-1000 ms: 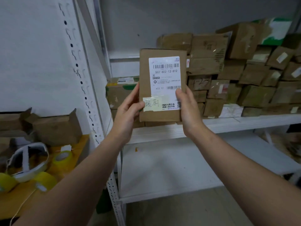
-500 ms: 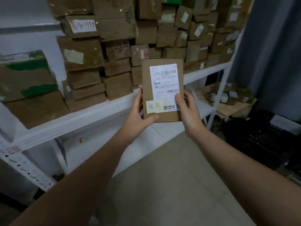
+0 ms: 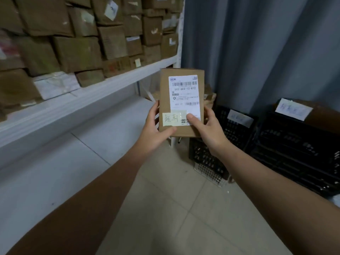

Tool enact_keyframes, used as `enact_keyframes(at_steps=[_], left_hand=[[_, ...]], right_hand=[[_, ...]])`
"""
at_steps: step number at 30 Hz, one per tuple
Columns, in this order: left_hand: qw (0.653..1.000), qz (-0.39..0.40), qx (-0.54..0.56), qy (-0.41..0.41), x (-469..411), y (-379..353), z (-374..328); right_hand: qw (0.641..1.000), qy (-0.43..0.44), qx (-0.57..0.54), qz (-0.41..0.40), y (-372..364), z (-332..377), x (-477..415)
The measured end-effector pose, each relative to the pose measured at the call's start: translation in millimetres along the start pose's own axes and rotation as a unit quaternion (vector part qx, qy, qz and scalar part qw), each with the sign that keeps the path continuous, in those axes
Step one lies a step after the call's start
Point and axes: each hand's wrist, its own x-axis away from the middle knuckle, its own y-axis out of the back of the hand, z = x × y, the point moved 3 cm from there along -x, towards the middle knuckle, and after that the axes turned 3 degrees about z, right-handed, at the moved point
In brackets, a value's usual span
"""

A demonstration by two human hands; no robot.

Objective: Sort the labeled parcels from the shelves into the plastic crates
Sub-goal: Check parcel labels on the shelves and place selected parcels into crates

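Head view: parcel (image 3: 181, 102) held upright at centre, above the floor (image 3: 165, 208), clear of the shelf (image 3: 95, 94) and short of the crates. Left hand (image 3: 154, 131) clamped on its lower left edge, thumb pressed flat across the bottom front, other fingers wrapped behind, mostly hidden. Right hand (image 3: 207, 129) on the lower right edge, thumb laid over the white label (image 3: 184, 94), fingers curled round the back. Yellow note (image 3: 172, 118) with handwriting taped beside that thumb. Stacked brown boxes (image 3: 82, 43) crowding the shelf at upper left. Near crate (image 3: 220, 137), black, just right of the parcel, lower down; far crate (image 3: 298, 148) beside it, each with a paper tag, writing possibly handwritten, too blurred to read. Grey curtain (image 3: 257, 43) behind.
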Motion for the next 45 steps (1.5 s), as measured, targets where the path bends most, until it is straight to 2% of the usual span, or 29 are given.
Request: enact_keyframes(at_steps=[6,14,20,26,31,35,39,45], left_hand=[[0.999,0.047,-0.002,0.021,-87,-63,36],[0.992,0.125,-0.013,0.026,-247,-88,100],[0.978,0.189,-0.048,0.070,-365,-111,143],[0.959,0.256,-0.061,0.106,-445,-168,184],[0.952,0.268,-0.061,0.136,-502,-224,227],[0.942,0.281,-0.050,0.173,-540,-270,271],[0.929,0.295,-0.067,0.214,-569,-307,324],[0.922,0.285,-0.170,0.199,-597,-354,433]], right_hand=[[0.998,-0.049,-0.007,-0.047,71,-45,-65],[0.993,-0.074,-0.017,-0.094,118,-107,-201],[0.983,-0.104,-0.024,-0.151,154,-138,-290],[0.966,-0.145,-0.030,-0.210,213,-180,-344],[0.959,-0.175,-0.042,-0.219,272,-224,-390],[0.951,-0.215,-0.066,-0.212,318,-271,-426],[0.928,-0.284,-0.106,-0.215,358,-334,-454],[0.899,-0.350,-0.101,-0.241,390,-452,-480]])
